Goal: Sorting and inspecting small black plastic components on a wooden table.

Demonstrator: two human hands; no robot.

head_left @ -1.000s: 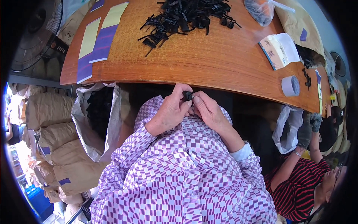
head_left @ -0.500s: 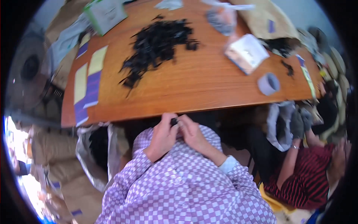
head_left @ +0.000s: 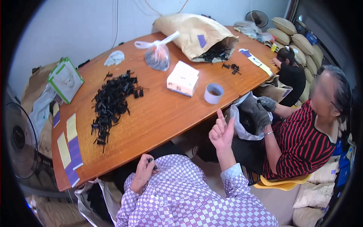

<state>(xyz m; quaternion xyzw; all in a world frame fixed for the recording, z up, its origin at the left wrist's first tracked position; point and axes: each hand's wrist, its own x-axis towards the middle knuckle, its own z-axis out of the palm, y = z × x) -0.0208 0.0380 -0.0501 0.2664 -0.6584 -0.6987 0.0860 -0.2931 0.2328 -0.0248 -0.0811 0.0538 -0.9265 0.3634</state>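
Left hand pinches a small black part below the counter edge
Left hand has its grip clamped on the small black part at 6 o'clock of the counter; right hand, grip loose and empty, index finger up, sits at 4 o'clock of the black parts pile

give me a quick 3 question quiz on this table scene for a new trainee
1. True or false: the left hand holds a small black part.
2. Which lies nearest the roll of tape? A) white box B) green booklet C) knotted plastic bag
3. How is the right hand posed?

Key
1. True: the fingers close on it at the lap, below the table edge.
2. A.
3. Raised beside the table, empty, index finger up, other fingers loosely curled.
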